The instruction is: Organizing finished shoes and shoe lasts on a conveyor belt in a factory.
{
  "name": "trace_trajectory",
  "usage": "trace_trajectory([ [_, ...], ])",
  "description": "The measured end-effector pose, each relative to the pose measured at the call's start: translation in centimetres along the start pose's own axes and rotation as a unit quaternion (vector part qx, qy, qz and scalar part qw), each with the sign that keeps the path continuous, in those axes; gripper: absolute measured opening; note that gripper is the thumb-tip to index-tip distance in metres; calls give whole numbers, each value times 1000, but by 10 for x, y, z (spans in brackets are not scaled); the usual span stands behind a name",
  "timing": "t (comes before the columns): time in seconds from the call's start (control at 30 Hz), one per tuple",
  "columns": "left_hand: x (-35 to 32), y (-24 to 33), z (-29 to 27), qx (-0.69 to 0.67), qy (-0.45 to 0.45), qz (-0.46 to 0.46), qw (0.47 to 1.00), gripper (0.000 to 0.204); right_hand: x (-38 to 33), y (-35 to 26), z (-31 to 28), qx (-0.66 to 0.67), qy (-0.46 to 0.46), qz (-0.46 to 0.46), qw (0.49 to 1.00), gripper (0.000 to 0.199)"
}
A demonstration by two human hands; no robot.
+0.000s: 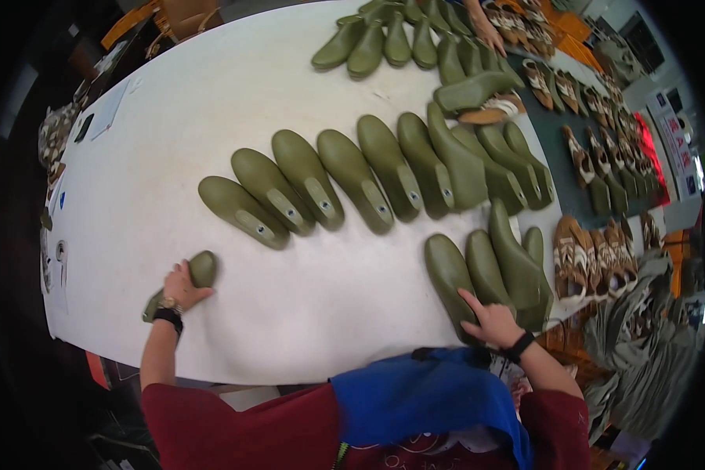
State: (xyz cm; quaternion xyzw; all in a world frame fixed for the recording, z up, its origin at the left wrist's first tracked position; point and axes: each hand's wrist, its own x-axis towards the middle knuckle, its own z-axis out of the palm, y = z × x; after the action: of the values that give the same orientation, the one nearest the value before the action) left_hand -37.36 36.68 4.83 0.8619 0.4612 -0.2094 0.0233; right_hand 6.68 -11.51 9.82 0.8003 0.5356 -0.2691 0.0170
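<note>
My left hand (pixel 182 287) is closed over a green shoe last (pixel 203 269) at the left of the white table. Its palm and fingers hide the last's middle; the rounded end and the narrower end stick out. At the near right, my right hand (pixel 491 321) grips the lower end of another green last (pixel 448 270). The index finger and thumb rest on that last, and the other fingers are partly hidden. Several more lasts (pixel 489 270) lie close beside it. Across the middle of the table runs a row of green lasts (pixel 352 172), most with a metal-rimmed hole near one end.
More lasts (pixel 368 48) are grouped at the far edge of the white table (pixel 133 180), near another person's hand (pixel 487 33). Brown and white shoes (pixel 576 258) stand at the right, with more on a dark green surface (pixel 552 129). Grey-green cloth (pixel 634 321) hangs at the lower right.
</note>
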Motion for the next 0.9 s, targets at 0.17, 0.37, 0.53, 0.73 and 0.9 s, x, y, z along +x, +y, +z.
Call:
trace_trajectory([
  [0.17, -91, 157, 9, 11, 30, 27, 999, 87, -17, 2, 8, 5, 76, 18, 997, 74],
  [0.37, -115, 302, -6, -28, -64, -1, 998, 95, -115, 24, 6, 93, 248, -72, 962, 54],
  [0.53, -80, 406, -24, -97, -100, -58, 988, 117, -216, 64, 37, 113, 263, -36, 958, 43],
  [0.73, -37, 452, -29, -218, -162, -13, 962, 110, -327, 124, 92, 192, 245, 95, 945, 36],
  [0.9, -124, 431, -43, -471, -378, -8, 797, 112, -373, 159, 116, 257, 240, 168, 921, 32],
])
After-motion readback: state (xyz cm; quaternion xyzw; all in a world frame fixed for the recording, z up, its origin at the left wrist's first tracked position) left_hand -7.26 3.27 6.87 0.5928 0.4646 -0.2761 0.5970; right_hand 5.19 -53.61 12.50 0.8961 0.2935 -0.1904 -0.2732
